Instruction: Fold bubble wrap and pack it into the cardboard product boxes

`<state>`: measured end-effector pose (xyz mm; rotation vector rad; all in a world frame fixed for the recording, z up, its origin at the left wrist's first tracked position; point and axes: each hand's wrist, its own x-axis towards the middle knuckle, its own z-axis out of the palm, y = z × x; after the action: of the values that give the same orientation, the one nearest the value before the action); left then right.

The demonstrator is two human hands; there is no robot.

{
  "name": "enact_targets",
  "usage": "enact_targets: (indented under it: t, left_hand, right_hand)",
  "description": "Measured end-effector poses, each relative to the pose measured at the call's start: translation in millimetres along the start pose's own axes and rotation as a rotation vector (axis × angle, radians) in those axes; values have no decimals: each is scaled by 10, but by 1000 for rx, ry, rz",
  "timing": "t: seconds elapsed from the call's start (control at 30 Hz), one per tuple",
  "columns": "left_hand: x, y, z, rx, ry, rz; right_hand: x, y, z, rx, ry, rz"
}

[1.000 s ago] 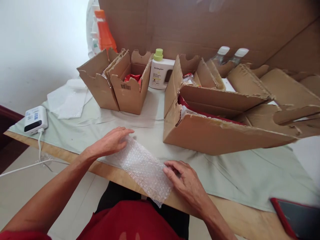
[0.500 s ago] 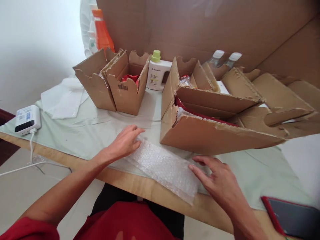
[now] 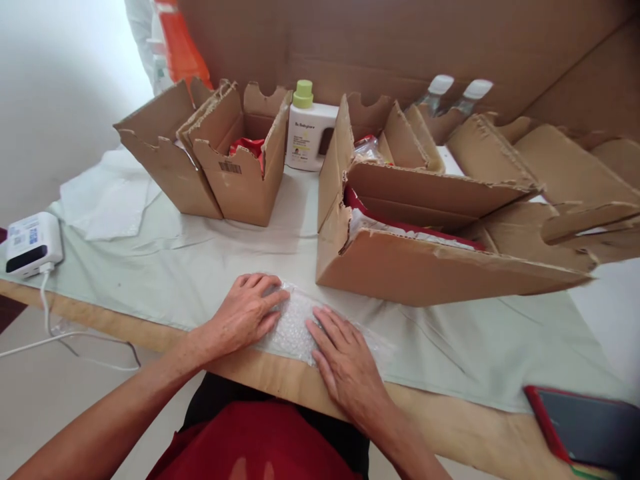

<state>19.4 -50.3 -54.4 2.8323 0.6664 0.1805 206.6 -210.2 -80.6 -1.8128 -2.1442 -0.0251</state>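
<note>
A clear sheet of bubble wrap (image 3: pixel 296 328) lies flat near the front edge of the cloth-covered table. On its left end rests my left hand (image 3: pixel 253 310), palm down with the fingers loosely spread. My right hand (image 3: pixel 345 353) lies flat on the middle and right part of the wrap, fingers stretched out. Neither hand grips anything. Parts of the wrap are hidden beneath both hands.
Behind stand cardboard boxes (image 3: pixel 445 273) on the right and smaller ones (image 3: pixel 250 200) on the left, with a white green-capped bottle (image 3: pixel 306 137) between. White plastic bags (image 3: pixel 113 200), a white device (image 3: pixel 35 243) with a cable, and a red-edged phone (image 3: pixel 590 427) lie around.
The bubble wrap went from held up at its ends over the table edge to lying on the cloth. My right hand moved left and flattened onto it; my left hand lowered its fingers.
</note>
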Motion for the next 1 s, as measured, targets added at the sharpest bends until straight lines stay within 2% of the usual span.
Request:
enact_targets:
  t: [0.13, 0.2, 0.3, 0.4, 0.47, 0.57, 0.67, 0.73, 0.83, 0.9, 1.0]
  left_hand:
    - [-44, -69, 16, -40, -3, -1]
    - [-56, -86, 14, -79, 8, 0]
    - [-50, -94, 11, -131, 46, 19]
    - [22, -69, -6, -111, 167, 12]
    - [111, -44, -24, -76, 233, -25]
    - [246, -37, -46, -74, 185, -101]
    - [245, -73, -75, -111, 140, -139]
    - [114, -100, -107, -136, 146, -166]
    - [-251, -135, -164, -211, 163, -257]
    - [-543, -159, -189, -348, 206, -380]
    - [-914, -180, -189, -637, 304, -607]
  right_hand:
    - [-352, 180, -145, 68, -25, -9]
    - [-520, 282, -292, 118, 0, 55]
    - [-660, 419, -470, 151, 108, 223]
    - [-618, 530, -492, 86, 188, 345]
    - [-536, 576, -423, 17, 158, 366]
    - [-455, 580, -305, -59, 85, 366]
    - [-452, 527, -310, -47, 118, 327]
    - [-426, 456, -406, -43, 188, 293]
    - [-237, 252, -633, -77, 306, 171]
    - [5, 58, -782, -95, 351, 28]
    - [496, -227, -906, -113, 341, -157]
